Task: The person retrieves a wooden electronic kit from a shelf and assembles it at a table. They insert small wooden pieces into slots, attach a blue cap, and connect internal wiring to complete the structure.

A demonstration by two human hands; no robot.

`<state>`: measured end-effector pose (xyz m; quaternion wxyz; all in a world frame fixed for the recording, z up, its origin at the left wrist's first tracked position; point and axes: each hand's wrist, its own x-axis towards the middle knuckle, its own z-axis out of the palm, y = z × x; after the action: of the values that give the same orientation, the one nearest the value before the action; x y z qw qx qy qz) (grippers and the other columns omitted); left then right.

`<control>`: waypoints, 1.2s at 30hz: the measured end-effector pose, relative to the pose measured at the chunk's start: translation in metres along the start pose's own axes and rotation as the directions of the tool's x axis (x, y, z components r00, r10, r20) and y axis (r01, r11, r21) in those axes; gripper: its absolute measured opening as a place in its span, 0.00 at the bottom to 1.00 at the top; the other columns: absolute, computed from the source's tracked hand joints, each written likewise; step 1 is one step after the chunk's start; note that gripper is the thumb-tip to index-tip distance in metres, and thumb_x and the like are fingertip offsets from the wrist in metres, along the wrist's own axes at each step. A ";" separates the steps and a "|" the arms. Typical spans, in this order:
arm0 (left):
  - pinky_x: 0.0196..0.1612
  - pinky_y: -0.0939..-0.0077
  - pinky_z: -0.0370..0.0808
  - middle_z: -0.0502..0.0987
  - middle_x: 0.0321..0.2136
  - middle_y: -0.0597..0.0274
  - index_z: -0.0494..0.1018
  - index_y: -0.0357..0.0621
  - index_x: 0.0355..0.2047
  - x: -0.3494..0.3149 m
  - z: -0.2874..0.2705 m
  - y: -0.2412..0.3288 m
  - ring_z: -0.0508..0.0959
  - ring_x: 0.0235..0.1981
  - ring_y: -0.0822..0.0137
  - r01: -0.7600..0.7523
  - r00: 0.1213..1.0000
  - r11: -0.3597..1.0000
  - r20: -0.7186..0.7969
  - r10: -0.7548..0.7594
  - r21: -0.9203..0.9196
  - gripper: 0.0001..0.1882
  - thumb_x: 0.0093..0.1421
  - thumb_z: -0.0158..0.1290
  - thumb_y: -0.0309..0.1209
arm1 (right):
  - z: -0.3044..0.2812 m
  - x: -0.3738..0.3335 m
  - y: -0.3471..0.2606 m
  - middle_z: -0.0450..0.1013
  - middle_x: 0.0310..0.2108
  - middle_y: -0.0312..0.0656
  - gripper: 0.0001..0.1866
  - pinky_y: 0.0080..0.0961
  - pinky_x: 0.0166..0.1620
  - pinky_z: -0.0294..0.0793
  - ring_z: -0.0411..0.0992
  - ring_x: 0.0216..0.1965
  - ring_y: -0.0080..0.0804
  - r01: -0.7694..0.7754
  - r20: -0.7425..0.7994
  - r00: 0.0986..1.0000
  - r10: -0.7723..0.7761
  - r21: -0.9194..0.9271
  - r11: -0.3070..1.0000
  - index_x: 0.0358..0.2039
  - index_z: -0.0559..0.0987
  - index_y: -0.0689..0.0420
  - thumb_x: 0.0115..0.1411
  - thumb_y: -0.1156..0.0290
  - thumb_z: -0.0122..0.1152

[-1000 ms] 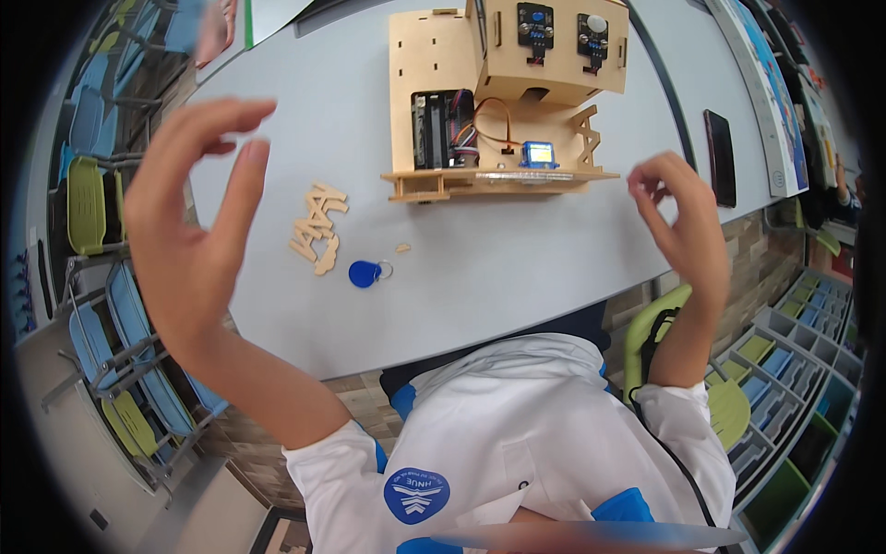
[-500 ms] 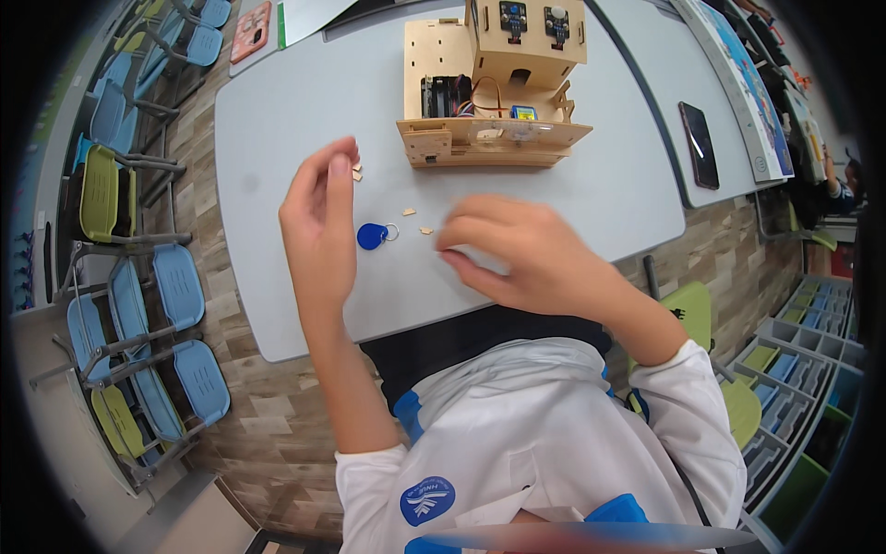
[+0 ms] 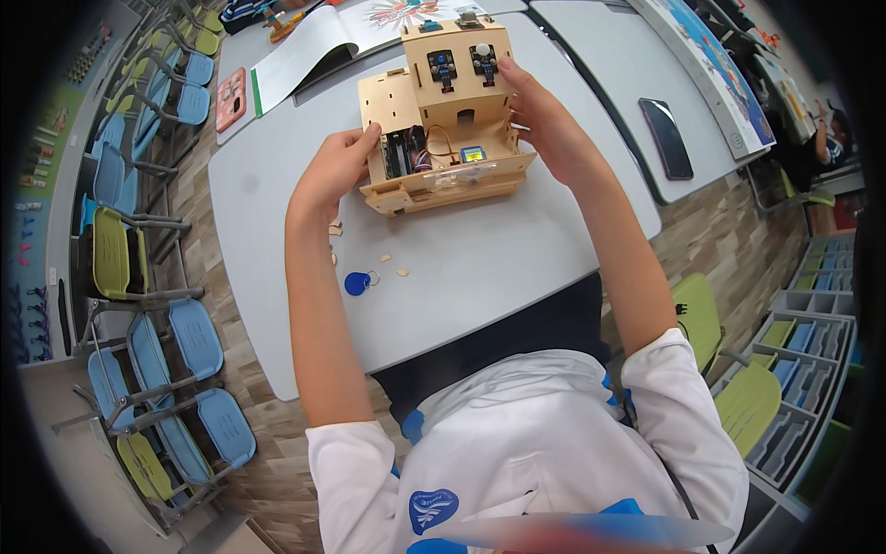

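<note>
Both hands grip a wooden model house with small circuit boards on its upper front and wiring inside. My left hand is closed on its left side, thumb on the edge of the panel. At the other side, my right hand has its thumb against the upper part and its fingers along the wall. A blue servo-like block and black parts sit within the open box. Closer to me on the grey table lie a blue key fob with a metal ring and several wooden scraps.
Beyond the house is an open book, with a pink phone case to its left. A dark phone and a large flat box rest on the right-hand table. Blue and green chairs line the left.
My hands have moved from above the key fob and scraps out to the house and taken hold of both its sides. The house now appears slightly turned, and the view has shifted.
</note>
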<state>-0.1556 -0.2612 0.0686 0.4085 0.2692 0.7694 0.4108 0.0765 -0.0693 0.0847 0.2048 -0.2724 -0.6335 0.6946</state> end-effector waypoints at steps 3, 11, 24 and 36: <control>0.66 0.51 0.78 0.83 0.60 0.50 0.76 0.38 0.71 -0.031 0.013 0.014 0.84 0.59 0.59 -0.097 0.992 0.985 -0.095 0.084 -0.144 0.29 0.82 0.53 0.48 | -0.001 -0.002 -0.002 0.74 0.70 0.53 0.54 0.51 0.80 0.53 0.67 0.75 0.48 0.126 0.008 0.992 -0.126 -0.009 0.992 0.77 0.69 0.59 0.66 0.27 0.61; 0.60 0.62 0.85 0.82 0.61 0.47 0.70 0.34 0.74 -0.059 0.012 0.007 0.84 0.59 0.60 -0.560 0.818 0.784 -0.330 0.472 -0.268 0.30 0.75 0.64 0.28 | -0.014 -0.014 -0.026 0.72 0.71 0.48 0.55 0.43 0.77 0.64 0.69 0.74 0.40 0.527 0.214 0.824 -0.524 0.047 0.849 0.79 0.66 0.61 0.57 0.49 0.81; 0.71 0.50 0.79 0.80 0.61 0.46 0.72 0.39 0.62 -0.090 -0.035 0.003 0.81 0.65 0.48 -0.625 0.235 0.409 -0.339 0.911 0.665 0.32 0.61 0.74 0.23 | -0.022 -0.044 0.007 0.55 0.82 0.47 0.66 0.53 0.76 0.70 0.61 0.80 0.50 0.842 0.426 0.518 -0.742 -0.406 0.355 0.82 0.52 0.48 0.52 0.71 0.90; 0.76 0.40 0.73 0.79 0.65 0.36 0.70 0.46 0.65 -0.096 -0.044 -0.010 0.74 0.73 0.37 -0.810 -0.132 -0.011 -0.163 0.978 0.586 0.27 0.70 0.67 0.30 | -0.018 -0.029 0.066 0.80 0.53 0.52 0.23 0.43 0.58 0.83 0.81 0.56 0.54 0.802 0.390 0.420 -0.820 -0.582 0.133 0.55 0.77 0.64 0.63 0.72 0.77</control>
<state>-0.1441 -0.3568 0.1136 -0.2828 0.6507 0.4840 0.5122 0.1142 -0.0815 0.0219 0.4325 0.0505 -0.8841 0.1695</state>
